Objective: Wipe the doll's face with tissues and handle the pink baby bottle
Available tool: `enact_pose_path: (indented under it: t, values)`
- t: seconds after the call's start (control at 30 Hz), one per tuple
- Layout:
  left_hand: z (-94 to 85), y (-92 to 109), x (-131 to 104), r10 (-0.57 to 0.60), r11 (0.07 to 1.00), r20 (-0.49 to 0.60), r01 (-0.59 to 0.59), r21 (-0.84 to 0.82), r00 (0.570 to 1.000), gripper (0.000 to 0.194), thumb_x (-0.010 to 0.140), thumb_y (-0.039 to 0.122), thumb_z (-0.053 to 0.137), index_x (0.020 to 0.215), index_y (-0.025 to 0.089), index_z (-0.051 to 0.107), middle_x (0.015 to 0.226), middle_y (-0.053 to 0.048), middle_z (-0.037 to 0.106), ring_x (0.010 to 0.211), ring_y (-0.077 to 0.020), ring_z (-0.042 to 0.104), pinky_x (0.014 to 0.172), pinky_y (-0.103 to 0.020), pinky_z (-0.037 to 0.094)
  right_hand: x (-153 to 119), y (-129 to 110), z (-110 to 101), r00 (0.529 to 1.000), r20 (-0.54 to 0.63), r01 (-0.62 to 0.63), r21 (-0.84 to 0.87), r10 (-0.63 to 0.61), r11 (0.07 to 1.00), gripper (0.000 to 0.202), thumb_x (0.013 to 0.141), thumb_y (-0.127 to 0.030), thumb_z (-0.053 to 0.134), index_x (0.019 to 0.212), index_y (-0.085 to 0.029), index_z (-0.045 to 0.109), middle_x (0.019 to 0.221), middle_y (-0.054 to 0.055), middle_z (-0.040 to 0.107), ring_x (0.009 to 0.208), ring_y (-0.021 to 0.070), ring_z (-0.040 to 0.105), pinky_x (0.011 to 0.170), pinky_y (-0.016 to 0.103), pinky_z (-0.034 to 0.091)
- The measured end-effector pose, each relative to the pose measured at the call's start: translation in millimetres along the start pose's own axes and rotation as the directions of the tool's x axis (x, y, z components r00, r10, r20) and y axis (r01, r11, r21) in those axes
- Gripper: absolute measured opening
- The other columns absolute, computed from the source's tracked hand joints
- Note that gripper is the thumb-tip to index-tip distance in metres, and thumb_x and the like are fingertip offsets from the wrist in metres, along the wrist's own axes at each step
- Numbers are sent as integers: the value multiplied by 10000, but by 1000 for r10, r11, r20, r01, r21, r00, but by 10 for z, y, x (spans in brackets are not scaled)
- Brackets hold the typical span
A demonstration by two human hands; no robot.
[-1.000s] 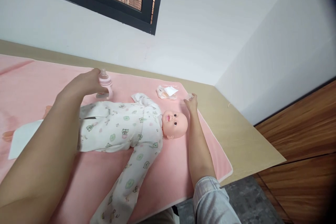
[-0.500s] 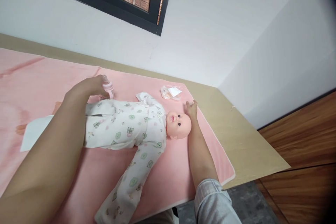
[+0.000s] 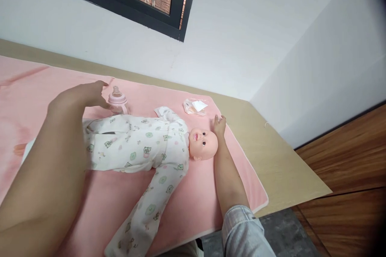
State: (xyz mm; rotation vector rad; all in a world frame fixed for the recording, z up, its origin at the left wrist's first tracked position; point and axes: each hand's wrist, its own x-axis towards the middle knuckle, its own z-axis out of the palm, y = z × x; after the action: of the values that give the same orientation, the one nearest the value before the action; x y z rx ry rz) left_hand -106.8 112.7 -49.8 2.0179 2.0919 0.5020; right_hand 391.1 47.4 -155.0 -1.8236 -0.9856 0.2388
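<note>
A baby doll [image 3: 203, 144] in a white patterned sleepsuit [image 3: 135, 142] lies on its back on a pink blanket [image 3: 187, 204], head to the right. Beyond its legs stands a pink baby bottle [image 3: 117, 100] with a clear teat. My left hand [image 3: 93, 93] is just left of the bottle, thumb and fingers apart, holding nothing. Past the top of the doll's head, my right hand [image 3: 220, 124] rests on the blanket with fingers apart and nothing in it. My left forearm covers part of the doll's lower end and the white cloth there.
A clear plastic packet [image 3: 189, 106] with a white paper lies on the blanket near my right hand. The wooden tabletop [image 3: 271, 160] shows beyond the blanket, against a white wall. Wood-grain panels [image 3: 356, 160] stand at the right.
My left hand has let go of the bottle and moved left, leaving it upright on the blanket. My right hand has stayed by the doll's head, its fingers slightly more spread.
</note>
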Motion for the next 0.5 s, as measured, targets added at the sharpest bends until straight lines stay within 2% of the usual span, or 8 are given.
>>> enact_pose_path:
  t: [0.07, 0.13, 0.23, 0.33, 0.43, 0.5]
  values:
    - [-126, 125, -120, -73, 993, 27, 70, 99, 997, 1127, 624, 427, 869, 1540, 158, 268, 1367, -218, 563, 1121, -394, 572, 914, -497, 473, -10, -14, -5, 995, -81, 63, 12, -62, 998, 521, 962, -416, 425, 1346, -70, 489, 1348, 221, 551, 1252, 276, 514, 1104, 399, 361]
    - [-260, 379, -343, -49, 989, -77, 59, 132, 996, 987, 753, 508, 753, 1536, 159, 266, 1401, -232, 525, 1205, -429, 518, 952, -545, 456, -26, -35, -7, 975, -164, 155, 19, -150, 988, 443, 969, -397, 391, 1253, -97, 553, 1277, 187, 599, 1214, 255, 521, 1078, 381, 375]
    - [-352, 918, -760, 188, 977, -176, -166, 132, 966, 788, 855, 467, 633, 1506, 132, 341, 1413, -237, 507, 1267, -449, 479, 983, -548, 446, -58, -77, 4, 943, -161, 300, 23, -292, 954, 399, 983, -368, 310, 1091, -135, 615, 1150, 143, 652, 1089, 214, 554, 967, 331, 427]
    - [-230, 1469, -1062, 410, 912, -201, -403, 74, 890, 621, 915, 451, 528, 1446, 138, 454, 1396, -189, 543, 1284, -410, 490, 1057, -509, 394, -94, -115, 32, 899, -76, 432, -13, -432, 902, 413, 985, -366, 276, 962, -165, 636, 1029, 117, 673, 997, 210, 548, 892, 318, 430]
    - [10, 1930, -1144, 576, 815, -43, -578, -39, 816, 511, 896, 443, 496, 1346, 212, 570, 1359, -123, 602, 1227, -341, 554, 1025, -443, 418, -123, -139, 73, 858, -14, 512, -38, -513, 858, 423, 991, -380, 266, 912, -179, 629, 967, 104, 671, 942, 214, 531, 871, 328, 416]
    - [171, 2193, -1105, 665, 746, 112, -649, -149, 738, 508, 880, 516, 483, 1284, 242, 622, 1287, -106, 653, 1167, -326, 588, 983, -421, 435, -138, -150, 108, 844, 45, 536, -20, -535, 844, 426, 997, -391, 264, 877, -188, 619, 915, 85, 661, 903, 207, 525, 851, 325, 409]
